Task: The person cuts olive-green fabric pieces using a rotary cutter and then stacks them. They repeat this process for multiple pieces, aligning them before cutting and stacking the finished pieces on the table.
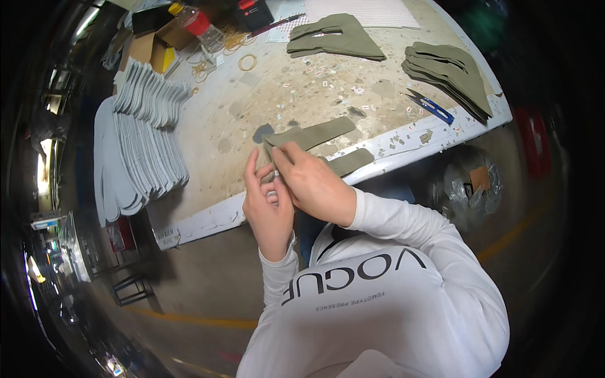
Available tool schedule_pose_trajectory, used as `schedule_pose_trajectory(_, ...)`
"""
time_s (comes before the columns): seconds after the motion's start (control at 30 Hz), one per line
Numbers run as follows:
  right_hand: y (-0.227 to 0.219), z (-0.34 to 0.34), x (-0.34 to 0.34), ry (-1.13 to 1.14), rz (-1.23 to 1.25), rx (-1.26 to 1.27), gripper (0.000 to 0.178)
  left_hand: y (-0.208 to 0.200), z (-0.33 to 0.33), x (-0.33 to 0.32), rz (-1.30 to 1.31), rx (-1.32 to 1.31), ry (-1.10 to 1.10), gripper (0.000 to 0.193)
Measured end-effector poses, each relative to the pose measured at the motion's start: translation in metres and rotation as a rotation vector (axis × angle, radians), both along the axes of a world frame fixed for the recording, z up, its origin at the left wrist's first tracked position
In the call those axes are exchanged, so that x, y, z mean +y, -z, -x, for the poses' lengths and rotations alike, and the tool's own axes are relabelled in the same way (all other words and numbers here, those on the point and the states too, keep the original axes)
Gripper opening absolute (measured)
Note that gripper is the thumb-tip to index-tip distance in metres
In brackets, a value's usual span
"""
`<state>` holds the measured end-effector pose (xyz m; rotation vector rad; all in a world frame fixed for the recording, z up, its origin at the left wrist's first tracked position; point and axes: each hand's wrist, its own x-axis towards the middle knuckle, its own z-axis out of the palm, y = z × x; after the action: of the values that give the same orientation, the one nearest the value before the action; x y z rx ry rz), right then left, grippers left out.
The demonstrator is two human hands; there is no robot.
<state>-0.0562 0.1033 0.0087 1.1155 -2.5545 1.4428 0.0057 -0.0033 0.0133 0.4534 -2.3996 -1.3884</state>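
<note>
An olive cloth piece (324, 133) with two long strips lies partly on the table, its narrow end raised between my hands. My right hand (318, 189) comes across from the right, its fingers closed on that end from above. Beside it, my left hand (268, 211) has its thumb and curled fingers around the same end, the forefinger stretching upward. A tiny white tag (275, 173) shows at the left thumb tip; whether it is stuck to the cloth I cannot tell. The right fingers partly hide the held end.
Grey curved pieces (142, 157) stand in a thick row at left. More olive pieces (334, 38) and an olive stack (447, 75) lie farther back. Blue thread snips (432, 106) rest near the right edge. A bottle (196, 26) and rubber bands (247, 62) sit at back left.
</note>
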Motion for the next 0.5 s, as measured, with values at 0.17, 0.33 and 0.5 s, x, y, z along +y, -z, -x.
schedule_pose_trajectory(0.17,0.010,0.008,0.003,0.005,0.115,-0.074,0.047,-0.009,0.001,0.007,-0.095,0.042,0.048,0.064)
schedule_pose_trajectory(0.33,0.011,0.022,0.016,0.067,0.109,-0.010,0.048,-0.012,0.001,0.010,-0.407,-0.013,0.160,0.059)
schedule_pose_trajectory(0.5,-0.017,0.058,0.059,-0.073,0.030,0.025,0.033,0.005,0.015,-0.003,-0.439,0.083,0.225,0.042)
